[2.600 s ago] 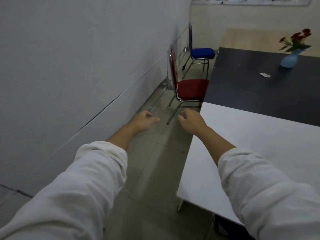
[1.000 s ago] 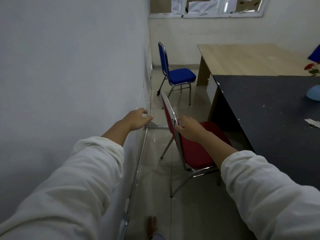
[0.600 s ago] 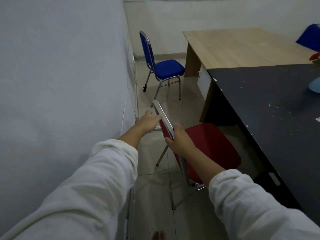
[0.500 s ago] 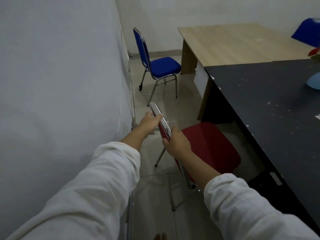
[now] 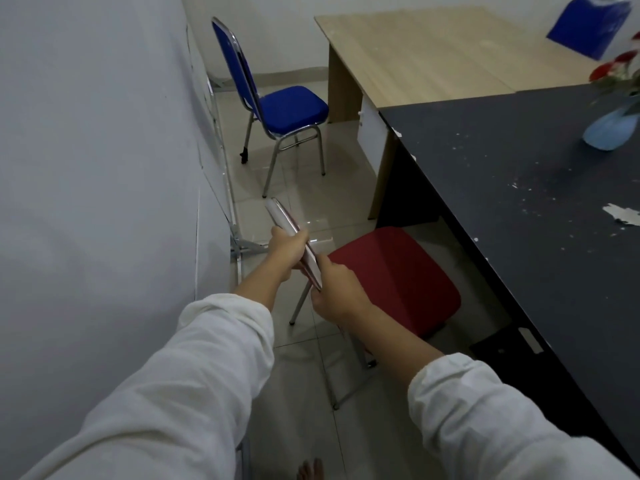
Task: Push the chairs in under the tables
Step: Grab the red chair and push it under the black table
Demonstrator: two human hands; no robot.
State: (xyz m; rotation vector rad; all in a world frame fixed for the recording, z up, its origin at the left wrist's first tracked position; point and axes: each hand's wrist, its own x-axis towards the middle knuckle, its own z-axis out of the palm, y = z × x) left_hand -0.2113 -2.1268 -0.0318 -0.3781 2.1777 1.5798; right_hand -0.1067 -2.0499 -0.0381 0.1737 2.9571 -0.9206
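A red chair (image 5: 391, 275) with a chrome frame stands beside the black table (image 5: 540, 216), its seat edge close to the table's side. I see its backrest edge-on from above. My left hand (image 5: 285, 249) grips the top of the backrest. My right hand (image 5: 336, 292) holds the same backrest a little nearer to me. A blue chair (image 5: 277, 102) stands further off by the wall, clear of the wooden table (image 5: 426, 46).
A grey wall (image 5: 97, 168) runs close along the left, leaving a narrow tiled aisle. A blue vase (image 5: 609, 128) with red flowers stands on the black table. Another blue chair (image 5: 588, 24) shows at the far right. My bare toes (image 5: 310, 471) show at the bottom edge.
I walked up the aisle to the red chair. My right hand took the backrest first, then my left hand left the wall and closed on the backrest top.
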